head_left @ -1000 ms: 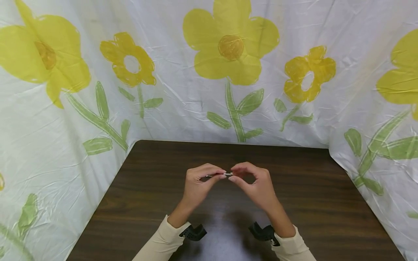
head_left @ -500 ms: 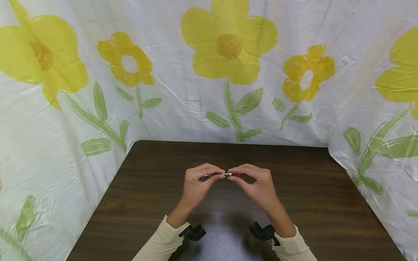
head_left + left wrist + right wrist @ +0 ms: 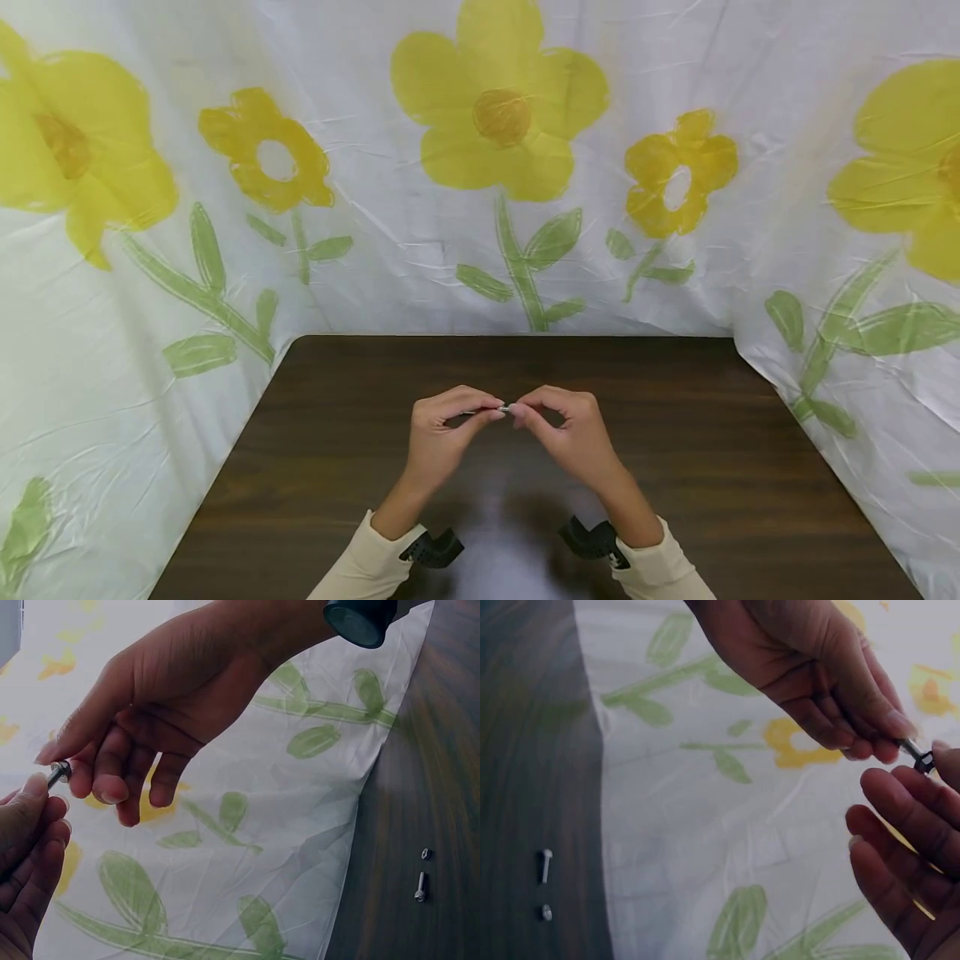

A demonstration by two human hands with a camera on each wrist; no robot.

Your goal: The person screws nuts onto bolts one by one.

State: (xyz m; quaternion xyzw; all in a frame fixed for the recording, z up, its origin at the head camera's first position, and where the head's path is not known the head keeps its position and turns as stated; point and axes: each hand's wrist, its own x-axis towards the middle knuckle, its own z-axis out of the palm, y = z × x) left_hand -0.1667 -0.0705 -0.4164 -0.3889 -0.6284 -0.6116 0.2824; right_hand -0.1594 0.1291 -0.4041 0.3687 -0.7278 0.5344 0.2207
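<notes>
In the head view my left hand pinches a thin metal bolt between thumb and index finger, its far end showing left of the fingertips inside the curl. My right hand meets it from the right, thumb and index fingertips pinching the wider end. That end shows in the right wrist view as a dark nut around the shaft, with the right thumb against it. The left wrist view shows the same bolt between both hands' fingertips. The right hand's other fingers hang loosely curled.
On the dark wooden table lie a second bolt and a small nut, visible in both wrist views. A white curtain with yellow flowers surrounds the table's back and sides.
My right thumb and index finger, apart around the nut a second ago, have come together on it. The head view has shifted slightly; the left hand keeps its pinch on the bolt.
</notes>
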